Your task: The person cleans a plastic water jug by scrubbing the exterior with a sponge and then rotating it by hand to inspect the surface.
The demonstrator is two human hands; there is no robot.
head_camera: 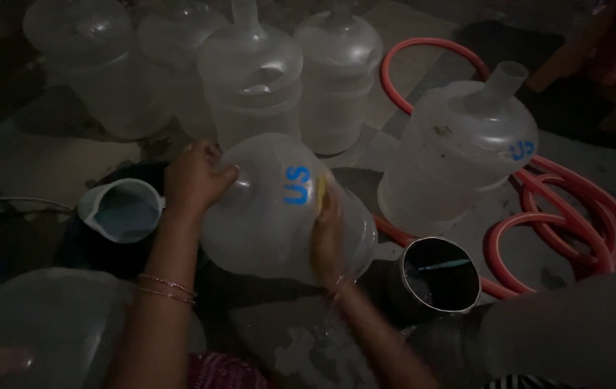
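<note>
A large clear plastic water jug (272, 216) with blue lettering lies tilted on its side in front of me. My left hand (194, 179) grips its neck end at the upper left. My right hand (328, 234) presses a small yellow scrubbing pad (321, 193) against the jug's side; the pad is mostly hidden by my fingers. Thin bangles circle my left wrist.
Several more clear jugs (254, 79) stand at the back, another (463, 148) at the right. A red hose (574, 216) coils on the wet floor. A white plastic mug (122, 210) sits left, a dark metal pot (439, 275) with water right.
</note>
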